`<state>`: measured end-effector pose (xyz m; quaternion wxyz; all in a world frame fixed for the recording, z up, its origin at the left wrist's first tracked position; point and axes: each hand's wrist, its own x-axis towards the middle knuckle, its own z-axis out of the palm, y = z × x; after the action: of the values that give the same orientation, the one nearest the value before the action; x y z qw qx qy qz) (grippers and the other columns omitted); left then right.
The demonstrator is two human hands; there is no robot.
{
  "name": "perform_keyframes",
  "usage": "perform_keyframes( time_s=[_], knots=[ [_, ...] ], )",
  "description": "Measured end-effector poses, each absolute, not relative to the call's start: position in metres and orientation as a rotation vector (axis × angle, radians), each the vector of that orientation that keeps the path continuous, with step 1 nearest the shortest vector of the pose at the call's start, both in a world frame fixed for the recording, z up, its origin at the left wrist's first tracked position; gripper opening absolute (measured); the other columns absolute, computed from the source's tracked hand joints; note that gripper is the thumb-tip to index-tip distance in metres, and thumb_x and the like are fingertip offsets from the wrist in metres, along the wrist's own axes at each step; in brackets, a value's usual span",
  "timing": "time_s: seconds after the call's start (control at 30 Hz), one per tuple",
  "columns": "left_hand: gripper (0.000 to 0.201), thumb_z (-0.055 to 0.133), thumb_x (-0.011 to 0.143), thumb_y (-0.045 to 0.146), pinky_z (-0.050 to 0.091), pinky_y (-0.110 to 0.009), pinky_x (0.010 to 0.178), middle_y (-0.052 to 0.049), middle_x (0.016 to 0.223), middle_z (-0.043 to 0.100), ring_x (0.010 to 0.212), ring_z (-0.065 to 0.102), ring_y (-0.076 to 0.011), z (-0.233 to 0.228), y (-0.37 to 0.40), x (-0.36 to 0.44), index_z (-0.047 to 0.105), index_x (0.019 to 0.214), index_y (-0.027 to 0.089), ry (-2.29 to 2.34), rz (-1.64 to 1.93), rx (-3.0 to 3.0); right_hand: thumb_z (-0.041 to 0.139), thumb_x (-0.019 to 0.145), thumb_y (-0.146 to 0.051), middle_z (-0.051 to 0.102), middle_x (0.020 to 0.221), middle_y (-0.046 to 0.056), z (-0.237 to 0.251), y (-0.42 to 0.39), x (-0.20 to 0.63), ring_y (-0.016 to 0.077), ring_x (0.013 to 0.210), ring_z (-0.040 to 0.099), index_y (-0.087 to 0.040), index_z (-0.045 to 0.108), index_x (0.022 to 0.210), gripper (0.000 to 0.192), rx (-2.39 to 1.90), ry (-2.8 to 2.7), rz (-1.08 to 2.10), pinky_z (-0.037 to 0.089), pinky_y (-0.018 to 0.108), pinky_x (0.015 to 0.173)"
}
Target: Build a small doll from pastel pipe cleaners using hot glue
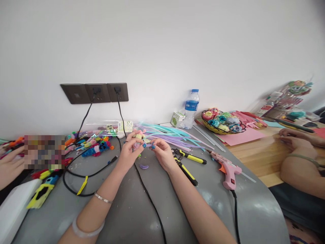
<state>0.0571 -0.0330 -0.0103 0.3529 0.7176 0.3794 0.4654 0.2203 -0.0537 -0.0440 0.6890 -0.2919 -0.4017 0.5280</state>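
Note:
My left hand (130,149) pinches a small fuzzy pastel piece (139,138) in pink and pale yellow, partly hidden behind the fingers. Close beside it, my right hand (162,153) has thumb and fingertips pressed together at a short purple strand (148,145) that runs between the hands. Both hands are just above the grey table (162,206). Below them lies a small purple fuzzy piece (144,166). Pliers with yellow and black handles (186,171) rest right of my right hand. Behind the hands spreads a bundle of pastel pipe cleaners (172,134).
A pink glue gun (230,169) lies at the right, its cord trailing forward. Black cables (149,198) cross the table. A water bottle (191,110) stands by the wall, near a basket of fabric-like flowers (222,120). Other people's hands (296,140) are at the right and far left.

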Motion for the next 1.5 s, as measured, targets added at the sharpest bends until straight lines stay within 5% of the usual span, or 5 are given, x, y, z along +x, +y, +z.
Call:
perform_keyframes(
  time_s=[0.13,0.37,0.83,1.1,1.5],
  knots=[
    [0.010,0.062,0.083,0.028,0.050,-0.041,0.094,-0.009,0.141,0.052,0.118,0.060,-0.0270,-0.007,-0.038,0.058,0.066,0.076,0.022,0.879,1.114,2.010,0.089,0.063,-0.043,0.063,0.077,-0.001,-0.042,-0.055,0.221,0.0150,0.069,0.053,-0.025,0.071,0.071,0.027,-0.645,-0.872,1.201,0.045,0.030,0.070],
    [0.011,0.062,0.084,0.028,0.050,-0.044,0.100,-0.011,0.135,0.057,0.111,0.063,-0.0267,-0.006,-0.039,0.059,0.066,0.076,0.021,0.908,1.066,2.082,0.090,0.061,-0.042,0.064,0.075,-0.001,-0.042,-0.055,0.221,0.0150,0.068,0.053,-0.025,0.069,0.072,0.029,-0.661,-0.842,1.213,0.045,0.029,0.067],
    [0.017,0.063,0.084,0.035,0.057,-0.035,0.067,-0.011,0.128,0.061,0.110,0.063,-0.0274,-0.015,-0.030,0.057,0.072,0.080,0.021,0.940,1.179,1.816,0.091,0.061,-0.040,0.064,0.079,-0.001,-0.041,-0.055,0.221,0.0141,0.069,0.054,-0.024,0.066,0.070,0.031,-0.636,-0.859,1.212,0.045,0.029,0.071],
    [0.013,0.064,0.083,0.027,0.049,-0.043,0.102,-0.008,0.129,0.061,0.115,0.059,-0.0264,-0.005,-0.038,0.060,0.071,0.073,0.022,0.861,1.056,2.096,0.088,0.066,-0.042,0.064,0.072,-0.001,-0.044,-0.055,0.221,0.0150,0.066,0.054,-0.024,0.071,0.074,0.026,-0.663,-0.931,1.275,0.045,0.030,0.068],
    [0.013,0.069,0.079,0.031,0.057,-0.041,0.088,-0.010,0.125,0.064,0.105,0.065,-0.0261,-0.016,-0.029,0.057,0.077,0.082,0.021,0.956,1.261,1.827,0.090,0.063,-0.038,0.067,0.082,-0.001,-0.045,-0.052,0.222,0.0131,0.072,0.054,-0.023,0.068,0.073,0.028,-0.641,-0.827,1.203,0.041,0.026,0.069]
  ],
)
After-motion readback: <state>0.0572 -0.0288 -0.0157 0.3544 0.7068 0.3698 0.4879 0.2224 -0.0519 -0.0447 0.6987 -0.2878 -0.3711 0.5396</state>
